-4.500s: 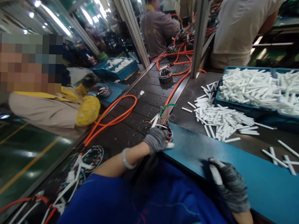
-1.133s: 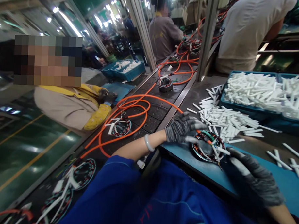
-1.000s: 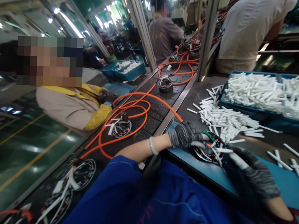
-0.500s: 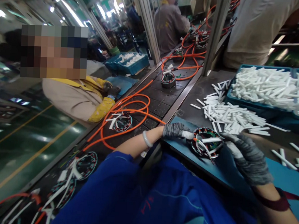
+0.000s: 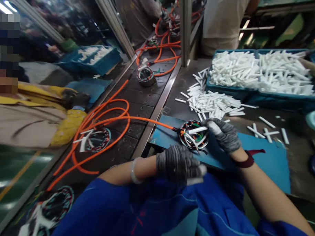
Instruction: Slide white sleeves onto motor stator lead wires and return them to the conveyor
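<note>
A ring-shaped motor stator [image 5: 194, 134] lies on a blue mat [image 5: 264, 159], with an orange cable [image 5: 149, 120] leading into its left side. Across its top runs a white sleeve [image 5: 197, 130], with more white sleeving and loose wires around it. My right hand [image 5: 224, 134], in a grey knit glove with white fingertips, is closed at the sleeve's right end, by the stator's rim. My left hand [image 5: 181, 166], gloved alike, is below the stator and apart from it, in front of my blue clothing. Its fingers are stretched out, and it holds nothing.
White sleeves [image 5: 215, 103] lie heaped beyond the mat, before blue bins [image 5: 277, 96] full of them. Left, a conveyor [image 5: 137, 96] carries cables and more stators [image 5: 98, 139]. A co-worker's yellow sleeve cover [image 5: 69, 127] is across it. A metal post [image 5: 185, 29] stands ahead.
My left hand has let go of the stator's left side and drawn back toward my body. My right hand stays at its right side. The view has turned to the right.
</note>
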`<state>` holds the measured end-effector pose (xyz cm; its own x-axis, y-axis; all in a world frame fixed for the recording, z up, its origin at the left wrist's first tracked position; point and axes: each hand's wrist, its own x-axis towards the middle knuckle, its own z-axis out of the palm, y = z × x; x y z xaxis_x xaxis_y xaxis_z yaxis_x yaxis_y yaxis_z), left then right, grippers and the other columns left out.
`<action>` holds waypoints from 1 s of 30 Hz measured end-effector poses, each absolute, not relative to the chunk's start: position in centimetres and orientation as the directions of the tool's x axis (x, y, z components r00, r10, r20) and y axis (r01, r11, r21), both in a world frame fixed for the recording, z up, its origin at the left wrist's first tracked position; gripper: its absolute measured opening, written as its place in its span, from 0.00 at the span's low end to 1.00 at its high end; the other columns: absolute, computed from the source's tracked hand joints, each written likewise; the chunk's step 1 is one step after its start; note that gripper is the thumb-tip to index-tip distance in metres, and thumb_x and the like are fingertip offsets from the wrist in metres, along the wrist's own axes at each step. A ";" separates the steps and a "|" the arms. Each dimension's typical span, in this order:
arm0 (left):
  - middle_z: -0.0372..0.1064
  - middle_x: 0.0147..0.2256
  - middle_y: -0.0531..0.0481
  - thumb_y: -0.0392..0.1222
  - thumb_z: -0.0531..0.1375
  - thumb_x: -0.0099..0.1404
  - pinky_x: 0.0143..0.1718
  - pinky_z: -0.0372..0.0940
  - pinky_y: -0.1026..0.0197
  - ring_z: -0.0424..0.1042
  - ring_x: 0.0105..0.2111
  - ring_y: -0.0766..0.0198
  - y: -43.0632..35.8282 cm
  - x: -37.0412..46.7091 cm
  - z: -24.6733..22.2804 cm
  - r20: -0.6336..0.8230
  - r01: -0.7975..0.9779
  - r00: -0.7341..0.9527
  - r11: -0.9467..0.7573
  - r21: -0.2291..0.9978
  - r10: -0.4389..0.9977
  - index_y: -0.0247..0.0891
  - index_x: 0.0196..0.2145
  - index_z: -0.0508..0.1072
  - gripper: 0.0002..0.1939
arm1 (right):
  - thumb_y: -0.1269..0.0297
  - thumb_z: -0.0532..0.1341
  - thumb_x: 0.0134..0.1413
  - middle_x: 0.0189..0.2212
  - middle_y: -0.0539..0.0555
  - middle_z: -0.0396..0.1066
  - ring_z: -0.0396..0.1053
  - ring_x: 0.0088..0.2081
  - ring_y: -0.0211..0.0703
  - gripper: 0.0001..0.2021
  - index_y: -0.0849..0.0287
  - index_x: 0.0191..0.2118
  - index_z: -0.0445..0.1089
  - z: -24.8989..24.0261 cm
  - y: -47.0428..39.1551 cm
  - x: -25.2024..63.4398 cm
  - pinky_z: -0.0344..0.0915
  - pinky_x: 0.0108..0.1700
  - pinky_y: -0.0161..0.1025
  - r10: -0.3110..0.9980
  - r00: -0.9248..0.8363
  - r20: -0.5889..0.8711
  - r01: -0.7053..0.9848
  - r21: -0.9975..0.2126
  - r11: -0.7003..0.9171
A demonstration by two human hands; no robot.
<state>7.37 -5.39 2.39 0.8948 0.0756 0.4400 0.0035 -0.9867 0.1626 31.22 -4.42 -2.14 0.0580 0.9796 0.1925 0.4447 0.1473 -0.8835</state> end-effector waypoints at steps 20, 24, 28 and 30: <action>0.75 0.48 0.46 0.42 0.52 0.76 0.57 0.67 0.55 0.72 0.51 0.59 0.1 7.8 0.9 0.078 0.519 0.772 -0.696 0.496 0.631 0.40 0.53 0.77 0.16 | 0.45 0.64 0.59 0.37 0.53 0.79 0.75 0.37 0.44 0.20 0.56 0.45 0.79 -1.8 -3.8 32.6 0.74 0.42 0.42 0.921 -0.389 0.028 0.171 -0.980 0.102; 0.74 0.51 0.45 0.44 0.53 0.75 0.61 0.64 0.53 0.70 0.55 0.58 0.8 7.5 0.1 0.060 0.409 0.813 -0.642 0.649 0.579 0.39 0.52 0.76 0.16 | 0.47 0.67 0.56 0.34 0.53 0.79 0.75 0.35 0.42 0.18 0.58 0.40 0.79 -1.5 -3.8 31.9 0.74 0.38 0.39 0.942 -0.336 0.019 0.166 -0.983 0.079; 0.74 0.48 0.45 0.50 0.59 0.70 0.56 0.67 0.54 0.73 0.50 0.57 1.5 8.0 -0.2 0.022 0.279 0.837 -0.460 0.843 0.547 0.38 0.47 0.76 0.15 | 0.47 0.67 0.56 0.33 0.53 0.79 0.75 0.34 0.42 0.17 0.58 0.38 0.79 -1.6 -3.9 31.7 0.73 0.38 0.39 0.944 -0.327 0.034 0.139 -0.987 0.083; 0.75 0.44 0.45 0.50 0.59 0.70 0.53 0.67 0.55 0.73 0.46 0.58 1.7 8.3 0.0 -0.011 0.245 0.842 -0.365 0.898 0.539 0.36 0.40 0.76 0.14 | 0.47 0.66 0.57 0.34 0.53 0.78 0.74 0.34 0.42 0.17 0.58 0.38 0.78 -1.8 -3.9 31.7 0.72 0.37 0.39 0.944 -0.327 0.047 0.142 -0.985 0.098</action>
<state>8.29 1.73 -0.02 0.8420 0.5394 -0.0106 0.2454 -0.3654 0.8980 31.69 -3.87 -1.75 -0.3268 0.9439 0.0470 0.1420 0.0982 -0.9850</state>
